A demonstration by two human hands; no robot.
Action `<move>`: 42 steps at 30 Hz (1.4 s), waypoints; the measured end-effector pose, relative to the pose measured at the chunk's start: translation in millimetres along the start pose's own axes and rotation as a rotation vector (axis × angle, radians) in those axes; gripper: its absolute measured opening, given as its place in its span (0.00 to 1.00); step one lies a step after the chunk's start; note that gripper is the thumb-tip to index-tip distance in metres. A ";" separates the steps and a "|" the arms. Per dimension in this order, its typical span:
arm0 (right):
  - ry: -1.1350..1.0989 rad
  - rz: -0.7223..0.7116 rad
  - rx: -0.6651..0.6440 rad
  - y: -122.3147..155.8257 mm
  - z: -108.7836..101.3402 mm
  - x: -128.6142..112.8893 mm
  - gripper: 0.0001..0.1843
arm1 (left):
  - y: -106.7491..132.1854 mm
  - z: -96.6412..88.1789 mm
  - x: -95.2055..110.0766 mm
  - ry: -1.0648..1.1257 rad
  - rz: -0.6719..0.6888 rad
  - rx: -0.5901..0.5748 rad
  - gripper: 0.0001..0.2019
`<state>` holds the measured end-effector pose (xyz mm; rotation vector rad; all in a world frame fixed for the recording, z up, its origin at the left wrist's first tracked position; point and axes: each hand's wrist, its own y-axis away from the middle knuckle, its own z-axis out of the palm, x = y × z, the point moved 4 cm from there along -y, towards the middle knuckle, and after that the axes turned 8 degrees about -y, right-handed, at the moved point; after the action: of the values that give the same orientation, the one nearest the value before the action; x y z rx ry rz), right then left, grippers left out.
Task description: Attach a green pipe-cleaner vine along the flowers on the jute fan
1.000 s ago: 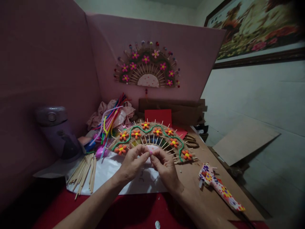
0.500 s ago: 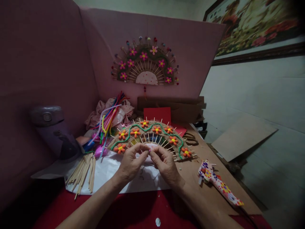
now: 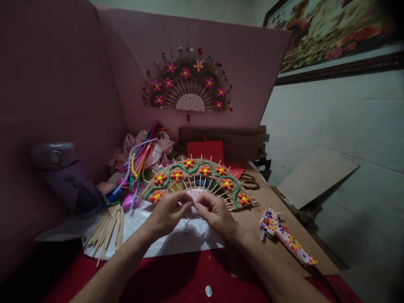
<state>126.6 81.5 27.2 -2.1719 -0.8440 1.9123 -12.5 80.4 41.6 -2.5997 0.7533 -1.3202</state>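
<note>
My left hand (image 3: 168,211) and my right hand (image 3: 217,213) meet at the fingertips in front of a fan-shaped craft (image 3: 172,168). Both pinch closed, and whatever lies between the fingers is too small to make out. The fan is woven of brown twine over thin sticks, with orange flowers with yellow centres and a wavy green cord across it. Its white, pink-spotted base (image 3: 196,193) is partly hidden behind my hands. A white sheet (image 3: 151,223) lies beneath my wrists.
Wooden sticks (image 3: 107,231) and a purple bottle (image 3: 71,181) stand at left, near colourful pipe cleaners (image 3: 142,160). A flower-patterned glue gun (image 3: 285,237) rests on cardboard (image 3: 252,244) at right. Behind, a finished-looking fan (image 3: 190,102) hangs on a pink panel (image 3: 246,75). Red paper (image 3: 205,151) lies behind the craft.
My fingertips stay together in front of the fan, with slight shifts of the fingers. The whole view has moved a little, so things sit slightly further left.
</note>
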 end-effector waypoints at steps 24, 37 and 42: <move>0.203 -0.112 0.073 9.4 4.4 -2.5 0.09 | 1.4 12.2 -8.5 0.607 -0.407 0.129 0.14; 0.384 -0.179 0.048 8.8 -0.4 -10.4 0.09 | -1.6 7.5 -9.0 0.368 -0.307 0.049 0.11; 0.445 -0.219 0.083 8.4 -4.4 -9.7 0.07 | -0.8 5.2 -8.7 0.248 -0.167 0.001 0.10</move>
<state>133.0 71.0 32.7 -2.2197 -0.8532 1.2702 -12.4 84.7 32.4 -2.5760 0.5756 -1.7135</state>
